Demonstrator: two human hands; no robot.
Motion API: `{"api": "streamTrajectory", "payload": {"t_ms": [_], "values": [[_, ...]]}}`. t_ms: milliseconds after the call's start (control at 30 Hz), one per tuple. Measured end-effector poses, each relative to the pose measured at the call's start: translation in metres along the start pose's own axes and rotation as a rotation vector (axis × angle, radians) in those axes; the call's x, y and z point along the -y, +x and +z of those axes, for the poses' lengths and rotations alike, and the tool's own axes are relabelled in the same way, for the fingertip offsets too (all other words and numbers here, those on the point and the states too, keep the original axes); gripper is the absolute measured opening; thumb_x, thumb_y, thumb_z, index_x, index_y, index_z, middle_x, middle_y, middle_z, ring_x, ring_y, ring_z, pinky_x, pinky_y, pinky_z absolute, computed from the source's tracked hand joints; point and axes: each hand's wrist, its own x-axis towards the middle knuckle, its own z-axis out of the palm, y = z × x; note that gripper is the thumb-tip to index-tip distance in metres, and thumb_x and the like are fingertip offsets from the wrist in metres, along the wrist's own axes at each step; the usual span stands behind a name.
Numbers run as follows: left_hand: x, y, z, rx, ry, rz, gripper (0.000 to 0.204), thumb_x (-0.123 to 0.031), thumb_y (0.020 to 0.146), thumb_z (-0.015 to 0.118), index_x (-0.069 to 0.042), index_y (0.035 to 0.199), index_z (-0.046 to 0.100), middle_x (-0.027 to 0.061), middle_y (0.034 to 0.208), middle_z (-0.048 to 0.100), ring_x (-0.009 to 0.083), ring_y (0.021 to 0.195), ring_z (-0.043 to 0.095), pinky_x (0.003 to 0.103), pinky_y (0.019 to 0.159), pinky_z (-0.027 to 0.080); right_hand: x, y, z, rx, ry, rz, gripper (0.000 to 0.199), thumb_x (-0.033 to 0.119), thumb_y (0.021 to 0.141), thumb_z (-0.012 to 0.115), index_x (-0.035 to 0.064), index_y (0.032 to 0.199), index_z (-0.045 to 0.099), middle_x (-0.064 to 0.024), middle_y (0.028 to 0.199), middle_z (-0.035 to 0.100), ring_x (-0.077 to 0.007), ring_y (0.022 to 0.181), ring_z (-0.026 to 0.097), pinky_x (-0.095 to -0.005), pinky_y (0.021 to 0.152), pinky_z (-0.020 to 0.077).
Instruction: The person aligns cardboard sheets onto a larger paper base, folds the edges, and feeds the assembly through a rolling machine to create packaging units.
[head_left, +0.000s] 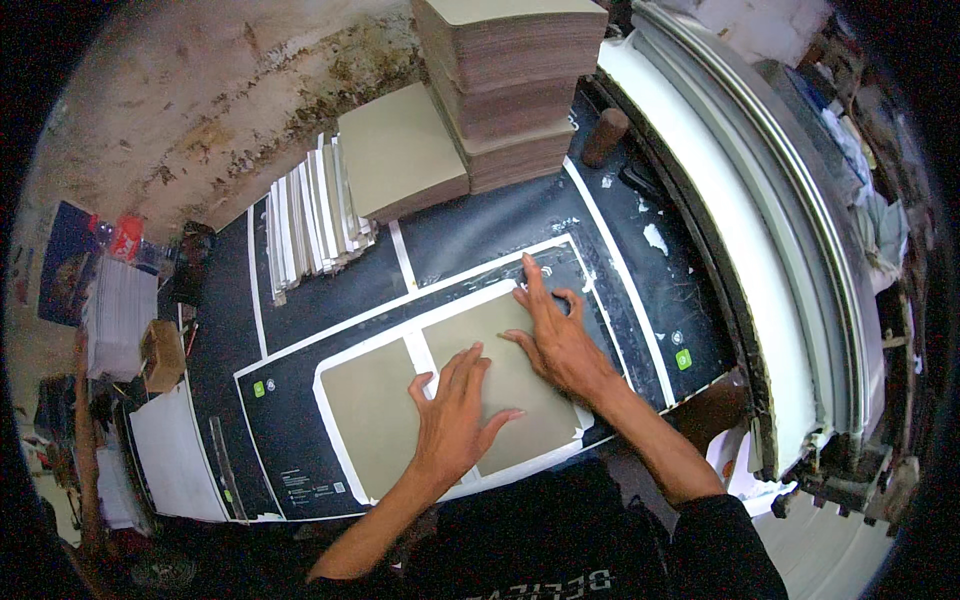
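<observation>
Two grey-brown boards lie side by side in front of me, a left board (365, 400) and a right board (540, 420). White edging (375, 343) frames both, and a white strip (416, 352) runs between them. My left hand (448, 420) rests over the strip and the right board, fingers stretched and thumb apart, holding nothing. At the right board's far right corner lies my right hand (562, 345). Its index finger points away past the white edging, its thumb is spread over the board, and nothing shows in its grasp.
A black sheet with white lines (330, 315) covers the table. Behind stand a low stack of boards (400, 150), a taller stack (510, 90) and a row of white-edged pieces (310, 215). A brown cylinder (604, 138) stands near the large curved machine (740, 200) at right.
</observation>
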Motion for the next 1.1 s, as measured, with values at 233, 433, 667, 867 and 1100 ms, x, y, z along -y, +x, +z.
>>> {"api": "streamTrajectory", "payload": {"t_ms": [233,433,667,867,1100], "values": [[0.040,-0.111,-0.023,-1.019,-0.219,-0.434,0.024,-0.011,0.090,0.075,-0.005,0.100,0.053,0.0025,0.087,0.050,0.0116,0.081,0.049,0.029,0.073,0.041,0.003,-0.011,0.003,-0.100,0.256,0.017,0.083,0.008,0.086,0.076,0.0093,0.156,0.032,-0.0160,0.157,0.043,-0.0276,0.120,0.062,-0.0540,0.116,0.0240],[0.061,-0.223,-0.015,-1.000,-0.496,-1.114,0.043,-0.036,0.099,0.067,-0.007,0.070,0.054,-0.0028,0.059,0.047,0.0080,0.052,0.041,0.024,0.058,0.035,0.046,-0.001,0.007,0.183,-0.049,-0.414,0.088,0.039,0.091,0.069,0.0033,0.158,0.024,-0.0200,0.166,0.021,-0.0384,0.153,0.021,-0.0518,0.123,0.0206],[0.068,-0.260,0.023,-0.762,-1.530,-1.010,0.070,-0.061,0.100,0.051,0.000,0.134,0.057,0.0168,0.129,0.065,0.0249,0.119,0.064,0.042,0.102,0.047,0.090,-0.002,0.037,0.446,0.003,-0.706,0.087,0.054,0.101,0.049,-0.0026,0.158,0.017,-0.0250,0.164,0.022,-0.0358,0.153,0.021,-0.0469,0.127,0.0161],[0.064,-0.261,-0.024,-1.012,-1.340,-1.161,0.057,-0.026,0.089,0.079,-0.001,0.134,0.056,0.0117,0.125,0.065,0.0235,0.113,0.065,0.040,0.091,0.055,0.116,0.002,0.070,0.373,0.557,-0.560,0.063,0.012,0.096,0.062,0.0047,0.153,0.036,-0.0242,0.160,0.031,-0.0377,0.148,0.034,-0.0443,0.122,0.0307],[0.135,-0.260,-0.069,-0.817,-0.900,-1.142,0.041,-0.019,0.084,0.084,0.002,0.113,0.064,0.0104,0.098,0.073,0.0187,0.080,0.071,0.033,0.065,0.058,0.088,0.027,0.056,-0.142,0.592,-0.266,0.025,-0.004,0.084,0.069,0.0053,0.106,0.076,-0.0134,0.105,0.076,-0.0266,0.097,0.073,-0.0347,0.089,0.0557]]}}
